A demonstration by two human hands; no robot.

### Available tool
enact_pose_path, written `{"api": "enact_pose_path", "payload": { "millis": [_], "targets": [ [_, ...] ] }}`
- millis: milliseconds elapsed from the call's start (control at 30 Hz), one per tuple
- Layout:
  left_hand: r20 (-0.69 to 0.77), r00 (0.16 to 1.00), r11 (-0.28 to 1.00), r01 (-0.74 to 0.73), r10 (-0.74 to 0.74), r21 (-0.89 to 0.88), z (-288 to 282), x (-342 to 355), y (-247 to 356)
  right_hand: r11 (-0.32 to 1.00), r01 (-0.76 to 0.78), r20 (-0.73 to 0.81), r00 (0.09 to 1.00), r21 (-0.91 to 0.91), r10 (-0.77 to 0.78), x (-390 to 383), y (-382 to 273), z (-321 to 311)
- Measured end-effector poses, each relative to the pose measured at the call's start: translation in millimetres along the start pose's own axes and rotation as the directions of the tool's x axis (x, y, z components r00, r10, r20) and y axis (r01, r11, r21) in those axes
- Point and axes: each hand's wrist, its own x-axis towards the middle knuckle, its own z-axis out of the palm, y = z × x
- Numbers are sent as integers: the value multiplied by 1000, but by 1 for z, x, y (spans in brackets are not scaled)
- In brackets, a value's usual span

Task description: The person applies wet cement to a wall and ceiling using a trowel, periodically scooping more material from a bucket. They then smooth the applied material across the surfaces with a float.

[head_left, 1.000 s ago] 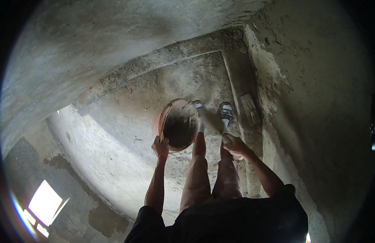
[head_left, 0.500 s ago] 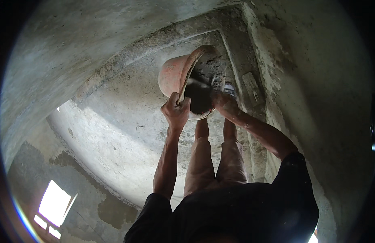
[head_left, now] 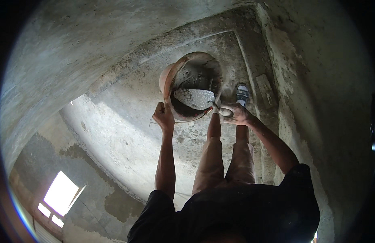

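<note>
A round, reddish basin (head_left: 167,79), tilted on its side, has its mouth turned toward me. Wet dark mortar (head_left: 203,75) coats its inside wall. My left hand (head_left: 164,116) is closed around the rim at the near left. In my right hand (head_left: 237,114), beside the near right rim, is the handle of a trowel (head_left: 201,98). The trowel's pale, shiny blade reaches into the basin, with mortar below and beside it. Fingers of my right hand wrap round the handle. The basin's underside is hidden.
My sandalled foot (head_left: 242,94) stands right of the basin on the concrete floor (head_left: 127,125). A small flat block (head_left: 265,90) lies by the rough wall (head_left: 305,101) at right. A raised concrete edge (head_left: 187,34) runs behind. A bright window (head_left: 62,193) shows at lower left.
The basin has tipped more toward me, showing more of its inside. My right hand has drawn back to the rim, and the trowel, blurred or hidden before, now shows clearly.
</note>
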Motion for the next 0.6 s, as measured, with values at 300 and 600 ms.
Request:
{"api": "enact_pose_path", "payload": {
  "millis": [300, 600],
  "targets": [
    [42, 994, 980, 91, -100, 176, 35, -18, -101, 899, 307, -40, 941, -314, -335, 33, -9, 5],
    [45, 978, 924, 176, -203, 339, -2, -82, -208, 960, 256, 476, 862, -113, -174, 117, -80, 26]
  ]
}}
